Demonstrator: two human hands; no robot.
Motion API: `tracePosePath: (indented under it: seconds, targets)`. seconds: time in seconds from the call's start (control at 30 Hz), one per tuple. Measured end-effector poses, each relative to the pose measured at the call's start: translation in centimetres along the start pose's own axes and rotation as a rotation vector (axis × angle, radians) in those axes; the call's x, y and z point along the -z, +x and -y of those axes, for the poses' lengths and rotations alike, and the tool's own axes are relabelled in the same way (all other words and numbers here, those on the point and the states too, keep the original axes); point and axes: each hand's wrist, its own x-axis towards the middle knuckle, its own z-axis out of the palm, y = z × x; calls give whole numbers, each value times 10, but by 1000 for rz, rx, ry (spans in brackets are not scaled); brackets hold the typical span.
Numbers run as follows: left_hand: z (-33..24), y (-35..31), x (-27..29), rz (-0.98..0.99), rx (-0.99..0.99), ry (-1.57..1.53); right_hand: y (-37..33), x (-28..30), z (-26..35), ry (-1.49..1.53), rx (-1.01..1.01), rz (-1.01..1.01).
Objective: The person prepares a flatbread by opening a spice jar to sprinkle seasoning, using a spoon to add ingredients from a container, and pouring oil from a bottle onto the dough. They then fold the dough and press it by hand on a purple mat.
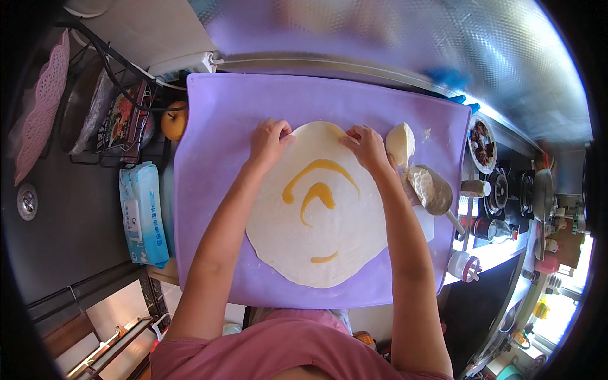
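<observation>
A large, thin, round dough sheet [304, 244] lies flat on a purple mat [221, 107]. Curved streaks of yellow oil [323, 164] run over its far half, with a short dash of it lower down. At the far left edge of the sheet, my left hand [271, 143] pinches the dough between closed fingers. My right hand [367, 149] pinches the same edge farther right; the hands are a short span apart. Just beyond my right hand sits a pale dough lump [400, 142]. Beside my right forearm rests a metal scoop [436, 196] with white flour in it.
Left of the mat lie a blue wipes pack [142, 215], a yellow-orange fruit [174, 120] and a wire rack [126, 133]. Along the right stand a plate of dark brown pieces [482, 147], a capped jar [475, 189], a clear jar [463, 266] and a stove [500, 190].
</observation>
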Motion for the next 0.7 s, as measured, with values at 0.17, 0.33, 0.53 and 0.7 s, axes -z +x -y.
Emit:
tracePosePath:
  seconds: [0.17,0.33,0.53,0.7]
  targets:
    - [0,-35,9,-8,-135,-283,-46,11,17,160,128,-51]
    - [-5,-98,24,27,-373,-154,-105,11,-4,198,291,56]
    - [-11,-182,29,136,-568,-43,-181,9,-24,171,450,132]
    - [-27,-221,31,239,-585,-47,-213,19,-22,-12,611,218]
